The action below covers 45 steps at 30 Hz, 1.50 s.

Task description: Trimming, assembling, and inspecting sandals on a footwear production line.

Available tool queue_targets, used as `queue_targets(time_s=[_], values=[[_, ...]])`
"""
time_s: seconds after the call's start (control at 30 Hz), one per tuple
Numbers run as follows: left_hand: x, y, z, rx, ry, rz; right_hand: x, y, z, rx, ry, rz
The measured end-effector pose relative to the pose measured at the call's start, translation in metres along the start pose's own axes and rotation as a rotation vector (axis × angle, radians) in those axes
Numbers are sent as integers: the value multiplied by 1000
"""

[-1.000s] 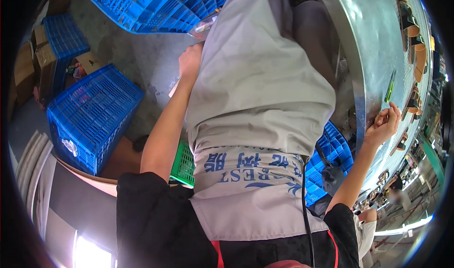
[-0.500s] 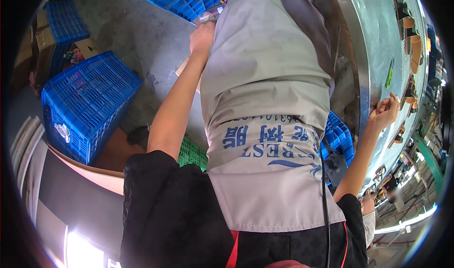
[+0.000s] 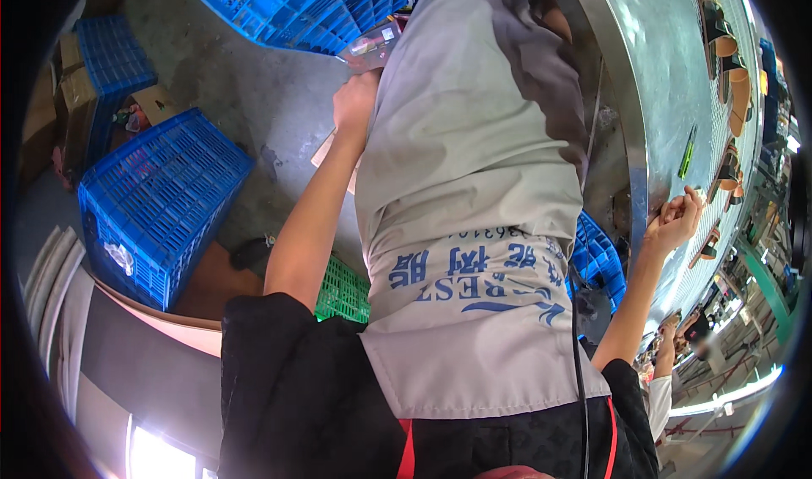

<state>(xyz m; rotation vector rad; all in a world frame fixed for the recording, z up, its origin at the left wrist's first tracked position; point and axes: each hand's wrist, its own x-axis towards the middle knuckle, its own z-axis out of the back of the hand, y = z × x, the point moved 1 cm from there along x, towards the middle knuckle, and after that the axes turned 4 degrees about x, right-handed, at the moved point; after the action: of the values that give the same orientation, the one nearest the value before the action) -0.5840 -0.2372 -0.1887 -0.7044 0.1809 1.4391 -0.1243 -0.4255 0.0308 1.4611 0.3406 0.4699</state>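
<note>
My left hand (image 3: 355, 103) hangs beside the grey apron (image 3: 465, 175), closed like a fist. Its fingers are turned away, so I cannot make out what they hold. Just beyond it a clear plastic package (image 3: 372, 48) lies against the rim of a large blue crate (image 3: 313, 10). My right hand (image 3: 675, 221) rests at the metal table (image 3: 651, 73) on the right, fingers curled in and thumb close to them; whatever they hold is too small to name. A slim green tool with a dark pointed end (image 3: 687, 153) lies on the metal just past this hand.
Several tan-and-dark sandals (image 3: 737, 98) line a mesh belt (image 3: 715, 141) along the table. Blue crates (image 3: 165, 196) stand at the left, with cardboard boxes (image 3: 80, 98) behind. A green basket (image 3: 342, 291) sits near my left elbow. Another person's arm (image 3: 666, 352) shows at the lower right.
The view has shifted a little. My left hand sits lower in the picture, and more of the clear package shows. My right hand stays at the table with fingers curled.
</note>
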Motion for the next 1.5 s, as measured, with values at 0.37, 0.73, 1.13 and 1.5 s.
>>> queue_targets(time_s=[0.37, 0.73, 1.13, 1.5], values=[[10, 24, -25, 46, -91, -42, 4, 3, -13, -106, 47, -2], [6, 18, -23, 35, -58, -57, -2, -3, 6, -27, 76, 25], [39, 45, -41, 88, -110, -134, 16, -4, -1, -14, 113, 71], [44, 57, -41, 4, -142, -108, -2, -3, -10, 80, 141, 39]])
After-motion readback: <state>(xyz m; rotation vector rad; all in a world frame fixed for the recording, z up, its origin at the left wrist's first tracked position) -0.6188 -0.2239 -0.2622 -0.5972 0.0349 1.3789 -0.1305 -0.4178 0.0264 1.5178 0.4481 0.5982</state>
